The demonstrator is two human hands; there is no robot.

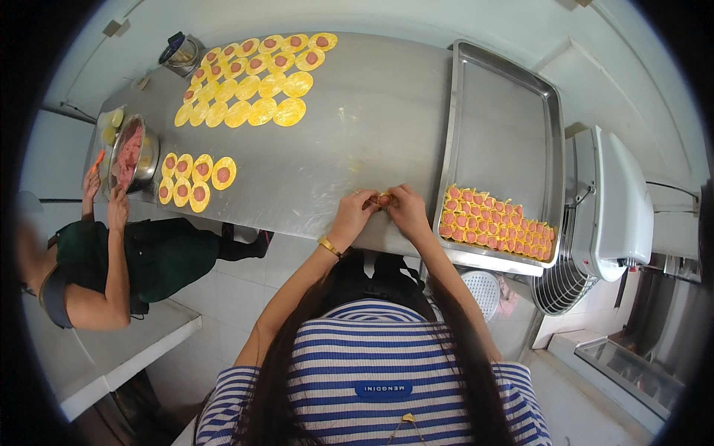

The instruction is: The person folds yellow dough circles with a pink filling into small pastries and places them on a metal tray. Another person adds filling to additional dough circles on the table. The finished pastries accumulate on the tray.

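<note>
Over the table's near edge, my left hand and my right hand pinch one small dumpling between their fingertips. It has a yellow wrapper around pink meat filling; its underside is hidden by my fingers. To the right, a metal tray holds rows of open-topped dumplings packed in its near part. At the far left of the table lie flat yellow wrappers, the back rows topped with meat balls and the front ones mostly bare. A smaller group of filled wrappers lies nearer.
At the left, a co-worker's hand rests at a steel bowl of pink meat; the other hand holds an orange-handled tool. A metal container stands at the back left. A white machine with a wire guard is beside the tray.
</note>
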